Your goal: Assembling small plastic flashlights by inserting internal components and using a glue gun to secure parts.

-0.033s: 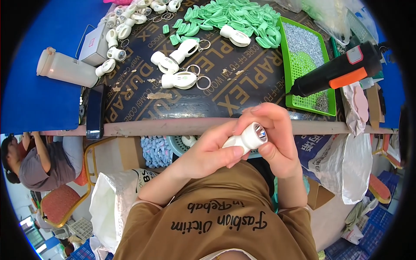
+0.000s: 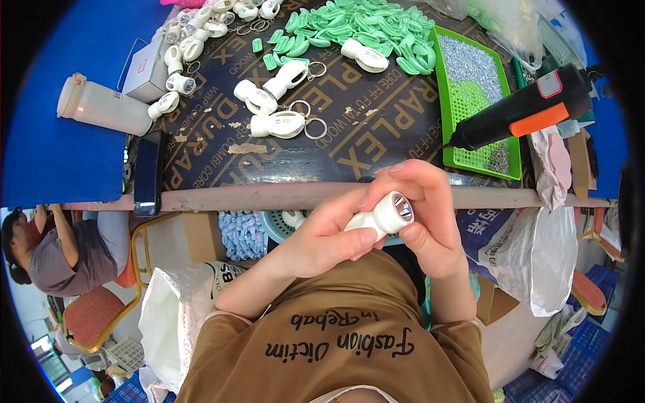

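White flashlight (image 2: 383, 215) sits clamped in the left hand (image 2: 321, 236) — right hand (image 2: 440, 223) cupped round its lens (image 2: 402, 207) (whether clamped, I cannot tell).

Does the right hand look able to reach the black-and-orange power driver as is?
Probably yes: nothing visible blocks the way from the right hand to the power driver slanting over the green tray. That hand is cupped around the head of the white flashlight, though; the left hand holds its body.

Brown short-sleeved shirt (image 2: 289, 373), black lettering (image 2: 338, 344)
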A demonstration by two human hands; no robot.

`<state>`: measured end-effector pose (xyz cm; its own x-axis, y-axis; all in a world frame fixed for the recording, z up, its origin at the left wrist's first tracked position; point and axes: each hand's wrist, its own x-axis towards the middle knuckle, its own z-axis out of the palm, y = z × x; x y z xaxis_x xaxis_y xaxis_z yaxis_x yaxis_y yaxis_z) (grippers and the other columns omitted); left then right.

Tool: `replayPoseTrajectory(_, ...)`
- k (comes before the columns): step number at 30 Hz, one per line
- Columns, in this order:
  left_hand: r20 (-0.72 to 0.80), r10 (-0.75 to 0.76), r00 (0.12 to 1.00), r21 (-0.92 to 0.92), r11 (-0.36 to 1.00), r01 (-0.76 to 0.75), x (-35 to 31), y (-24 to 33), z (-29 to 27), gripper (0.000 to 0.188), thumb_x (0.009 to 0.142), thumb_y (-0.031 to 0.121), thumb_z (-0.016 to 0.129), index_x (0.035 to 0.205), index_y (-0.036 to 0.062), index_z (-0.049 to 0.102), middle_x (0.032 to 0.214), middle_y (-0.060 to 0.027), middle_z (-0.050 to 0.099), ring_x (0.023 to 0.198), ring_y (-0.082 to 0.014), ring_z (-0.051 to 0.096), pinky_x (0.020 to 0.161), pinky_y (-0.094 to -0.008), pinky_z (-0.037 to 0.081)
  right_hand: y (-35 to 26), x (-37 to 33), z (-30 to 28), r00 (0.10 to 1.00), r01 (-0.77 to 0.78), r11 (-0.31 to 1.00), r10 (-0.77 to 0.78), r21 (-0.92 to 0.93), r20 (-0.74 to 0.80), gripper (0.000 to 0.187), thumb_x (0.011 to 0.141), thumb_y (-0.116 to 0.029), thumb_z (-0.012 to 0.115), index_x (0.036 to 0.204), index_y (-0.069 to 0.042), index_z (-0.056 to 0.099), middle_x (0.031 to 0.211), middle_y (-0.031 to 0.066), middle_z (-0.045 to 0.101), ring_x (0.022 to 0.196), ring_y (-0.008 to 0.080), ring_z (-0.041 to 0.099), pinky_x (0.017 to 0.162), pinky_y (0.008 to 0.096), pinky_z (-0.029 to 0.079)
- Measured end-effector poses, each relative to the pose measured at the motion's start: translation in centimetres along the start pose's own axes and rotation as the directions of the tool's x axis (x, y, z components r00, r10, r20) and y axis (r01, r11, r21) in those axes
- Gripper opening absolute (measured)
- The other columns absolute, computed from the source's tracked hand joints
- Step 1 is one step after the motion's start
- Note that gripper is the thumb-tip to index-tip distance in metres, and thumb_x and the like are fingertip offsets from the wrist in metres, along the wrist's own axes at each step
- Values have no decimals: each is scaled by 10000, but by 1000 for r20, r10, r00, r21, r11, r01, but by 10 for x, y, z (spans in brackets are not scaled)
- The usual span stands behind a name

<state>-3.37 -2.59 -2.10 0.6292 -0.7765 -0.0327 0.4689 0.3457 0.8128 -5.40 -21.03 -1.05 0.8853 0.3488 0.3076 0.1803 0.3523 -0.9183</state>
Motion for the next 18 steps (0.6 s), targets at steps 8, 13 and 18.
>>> replayPoseTrajectory(8, 7, 48, 999, 54, 997, -48, -2, -1, -1, 480, 923, 249, 569, 1314, -1, 448, 932, -13, 560, 689, -43, 473, 605, -183, 378, -3, -1, 2, 998, 51, 988, -47, -146, 30, 559, 975, -228, 522, 1397, 18, 250, 1157, 151, 543, 926, 173, 580, 775, 289, 503)
replayPoseTrajectory(13, 1, 87, 996, 25, 996, -87, -4, -5, -2, 443, 924, 246, 569, 1282, 7, 466, 920, -26, 562, 677, -48, 463, 586, -187, 371, 0, 5, 3, 993, 102, 974, -89, -200, 76, 594, 976, -308, 527, 1391, 25, 262, 1111, 142, 567, 994, 184, 547, 931, 326, 399)
replayPoseTrajectory(18, -5, 71, 997, -43, 997, -71, -9, -6, -3, 396, 930, 228, 568, 1250, 13, 477, 907, -40, 560, 664, -51, 451, 570, -189, 361, 3, 6, 5, 995, 90, 981, -79, -174, 68, 614, 974, -344, 529, 1390, 21, 265, 1091, 139, 575, 986, 186, 550, 929, 328, 395)
